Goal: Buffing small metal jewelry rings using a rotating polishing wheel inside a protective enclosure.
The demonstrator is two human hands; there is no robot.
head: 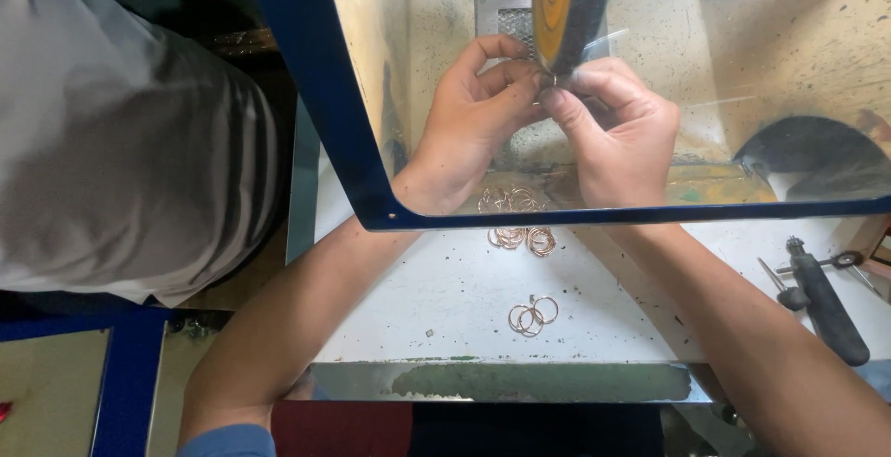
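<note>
Item: small ring, pinched in our grip between the fingertips of the left hand and right hand, both closed on it, held at the rim of the buffing wheel. Risk, as we judged it: the wheel could snatch the ring or graze fingertips so close. Loose rings lay on the white surface, nearer us.

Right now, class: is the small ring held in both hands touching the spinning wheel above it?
Cannot tell. In the head view the ring, pinched by the left hand and right hand, sits at the wheel rim, but the fingertips hide any contact or gap.
</note>
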